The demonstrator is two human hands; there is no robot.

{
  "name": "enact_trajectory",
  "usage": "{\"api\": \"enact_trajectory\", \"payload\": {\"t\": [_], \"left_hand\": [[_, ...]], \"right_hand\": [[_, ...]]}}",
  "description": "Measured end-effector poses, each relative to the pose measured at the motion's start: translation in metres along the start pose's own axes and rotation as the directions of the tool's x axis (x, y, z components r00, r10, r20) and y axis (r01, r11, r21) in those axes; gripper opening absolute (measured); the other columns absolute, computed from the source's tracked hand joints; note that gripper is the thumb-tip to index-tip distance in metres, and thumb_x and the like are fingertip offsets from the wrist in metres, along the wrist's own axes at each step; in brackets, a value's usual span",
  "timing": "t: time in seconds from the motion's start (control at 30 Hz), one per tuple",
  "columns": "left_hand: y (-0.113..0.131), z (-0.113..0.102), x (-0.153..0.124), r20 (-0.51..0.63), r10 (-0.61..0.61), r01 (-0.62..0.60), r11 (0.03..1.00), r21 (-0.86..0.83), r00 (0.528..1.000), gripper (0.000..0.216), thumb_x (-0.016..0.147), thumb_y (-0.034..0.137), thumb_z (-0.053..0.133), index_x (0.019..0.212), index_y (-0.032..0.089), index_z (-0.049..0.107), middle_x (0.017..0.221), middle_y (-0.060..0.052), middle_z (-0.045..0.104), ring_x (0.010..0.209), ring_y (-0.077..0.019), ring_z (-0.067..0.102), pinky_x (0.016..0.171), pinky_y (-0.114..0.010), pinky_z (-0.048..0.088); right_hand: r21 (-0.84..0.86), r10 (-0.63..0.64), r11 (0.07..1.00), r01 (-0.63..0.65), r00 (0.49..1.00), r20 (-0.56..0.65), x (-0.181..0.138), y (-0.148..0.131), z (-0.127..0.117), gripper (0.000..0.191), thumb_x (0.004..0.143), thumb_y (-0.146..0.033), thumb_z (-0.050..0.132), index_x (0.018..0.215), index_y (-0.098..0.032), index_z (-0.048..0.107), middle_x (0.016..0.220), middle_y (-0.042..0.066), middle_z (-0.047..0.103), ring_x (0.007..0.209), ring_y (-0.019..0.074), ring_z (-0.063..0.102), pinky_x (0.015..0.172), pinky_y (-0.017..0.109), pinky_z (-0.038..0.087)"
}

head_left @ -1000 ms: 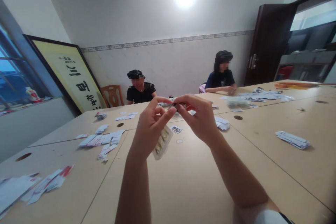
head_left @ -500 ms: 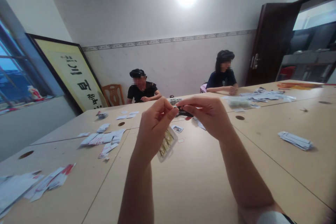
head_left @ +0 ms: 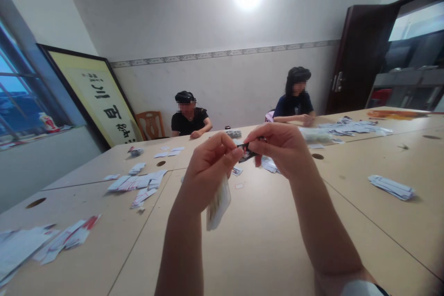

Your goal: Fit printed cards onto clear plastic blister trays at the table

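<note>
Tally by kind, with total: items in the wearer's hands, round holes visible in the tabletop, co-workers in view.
Dark printed piece: 1
Clear plastic case: 1
Round table holes: 4
Seated co-workers: 2
Total: 8

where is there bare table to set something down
Bare tabletop shows between the forearms, below the plastic case; also between the right forearm and the paper stack at right. Crowded: left, with paper slips; far right, with scattered papers.

Dark strip, tilted translucent case
</note>
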State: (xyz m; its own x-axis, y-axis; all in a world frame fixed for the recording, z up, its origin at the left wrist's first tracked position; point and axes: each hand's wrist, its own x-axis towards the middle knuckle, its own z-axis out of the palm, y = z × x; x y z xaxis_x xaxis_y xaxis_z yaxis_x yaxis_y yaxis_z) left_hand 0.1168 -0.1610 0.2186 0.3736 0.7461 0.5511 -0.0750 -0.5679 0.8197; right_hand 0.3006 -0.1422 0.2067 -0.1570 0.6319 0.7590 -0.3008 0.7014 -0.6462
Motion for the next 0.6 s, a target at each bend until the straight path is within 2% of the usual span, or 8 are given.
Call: {"api": "enact_trajectory", "payload": {"t": [0.1,0.2,0.3,0.4,0.5,0.6], "left_hand": [[0.001,-0.003,0.002,0.075,-0.041,0.047,0.996,-0.076,0.996,0.026,0.087,0.036,0.071,0.074,0.021,0.054,0.05,0.007,0.041,0.041,-0.0072,0.033,0.041,-0.023,0.024],[0.0,-0.004,0.003,0.033,-0.015,0.016,1.0,-0.013,0.999,0.025,0.086,0.035,0.071,0.071,0.02,0.058,0.051,0.006,0.042,0.042,-0.0071,0.033,0.042,-0.023,0.024],[-0.001,-0.006,0.004,-0.069,0.062,-0.047,0.979,0.2,0.996,0.03,0.086,0.035,0.071,0.065,0.018,0.058,0.053,0.005,0.043,0.047,-0.0074,0.033,0.045,-0.023,0.023],[-0.004,-0.007,0.006,-0.131,0.101,-0.047,0.929,0.368,0.986,0.035,0.085,0.037,0.072,0.061,0.017,0.056,0.056,0.004,0.044,0.052,-0.0081,0.034,0.048,-0.023,0.024],[-0.006,-0.007,0.008,-0.145,0.099,-0.027,0.902,0.431,0.984,0.035,0.086,0.039,0.069,0.062,0.017,0.057,0.057,0.003,0.043,0.054,-0.0091,0.035,0.049,-0.023,0.025],[-0.006,-0.007,0.009,-0.141,0.065,0.002,0.903,0.43,0.988,0.035,0.09,0.043,0.064,0.066,0.018,0.06,0.057,0.004,0.039,0.053,-0.0098,0.032,0.049,-0.024,0.022]], "right_hand": [[0.082,0.016,0.996,-0.021,0.998,0.06,0.001,0.002,-0.002,0.006,0.078,-0.022,0.084,0.082,-0.021,0.08,0.072,-0.001,0.071,0.059,0.0092,0.063,0.043,0.017,0.056],[0.068,0.024,0.997,-0.029,0.998,0.063,0.0,0.002,-0.001,0.007,0.077,-0.022,0.084,0.083,-0.021,0.08,0.071,-0.001,0.071,0.059,0.0104,0.065,0.044,0.018,0.057],[-0.094,-0.011,0.996,0.008,0.999,-0.041,-0.004,-0.001,0.003,0.005,0.078,-0.021,0.083,0.082,-0.02,0.08,0.071,0.0,0.073,0.056,0.0106,0.066,0.047,0.02,0.059],[-0.3,-0.065,0.954,0.027,0.991,-0.118,-0.008,-0.005,0.008,0.002,0.08,-0.019,0.08,0.078,-0.019,0.08,0.069,0.0,0.072,0.051,0.0091,0.065,0.046,0.02,0.057],[-0.417,-0.1,0.908,0.046,0.989,-0.108,-0.008,-0.007,0.01,0.004,0.082,-0.019,0.078,0.078,-0.019,0.079,0.068,-0.001,0.07,0.05,0.0078,0.063,0.047,0.018,0.055],[-0.441,-0.101,0.897,0.038,0.988,-0.12,-0.007,-0.005,0.008,0.005,0.082,-0.022,0.078,0.078,-0.02,0.079,0.067,-0.002,0.07,0.048,0.0076,0.063,0.046,0.018,0.054]]}}
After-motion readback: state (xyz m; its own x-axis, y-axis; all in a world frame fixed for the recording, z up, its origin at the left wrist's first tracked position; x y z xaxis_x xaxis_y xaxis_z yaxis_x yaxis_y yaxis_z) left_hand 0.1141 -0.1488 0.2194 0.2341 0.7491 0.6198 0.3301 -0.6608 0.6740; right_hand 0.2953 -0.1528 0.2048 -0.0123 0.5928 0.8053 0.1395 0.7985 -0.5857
